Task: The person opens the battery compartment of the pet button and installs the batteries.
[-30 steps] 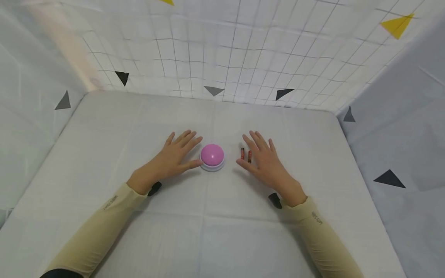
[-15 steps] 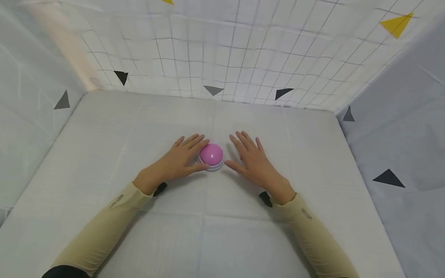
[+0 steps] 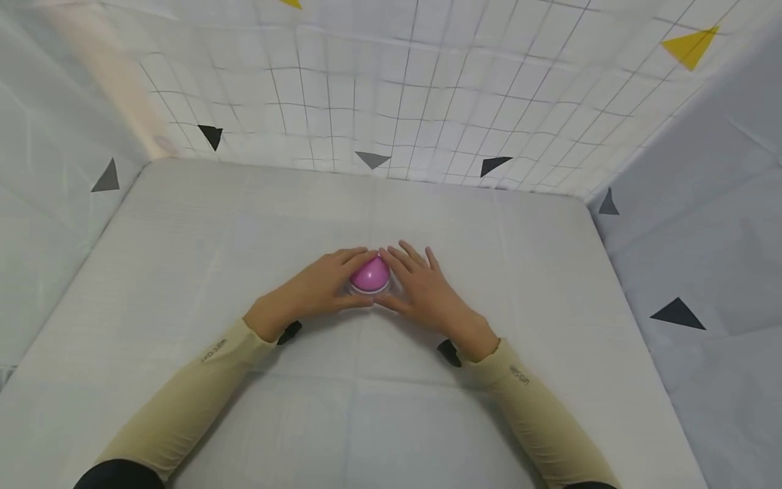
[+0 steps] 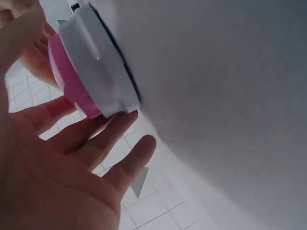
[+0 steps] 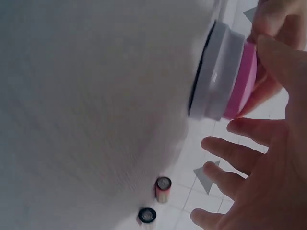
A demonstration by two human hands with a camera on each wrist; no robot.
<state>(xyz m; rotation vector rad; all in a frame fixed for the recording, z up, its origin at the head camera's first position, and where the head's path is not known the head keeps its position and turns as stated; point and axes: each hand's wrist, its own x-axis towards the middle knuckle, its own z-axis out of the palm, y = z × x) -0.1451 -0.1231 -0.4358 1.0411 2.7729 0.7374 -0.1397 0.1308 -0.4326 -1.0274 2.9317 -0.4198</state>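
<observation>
Right hand near two batteries, visible from right wrist, hidden from head.

In the head view, the right hand hides the two batteries; lettering on the sleeves is too small to read.

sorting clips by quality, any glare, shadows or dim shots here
Head view: bright, small glint on the pink dome, soft shadows on the tabletop; left wrist view: dimmer, left hand shaded; right wrist view: also dim, faint glint on the white base.
</observation>
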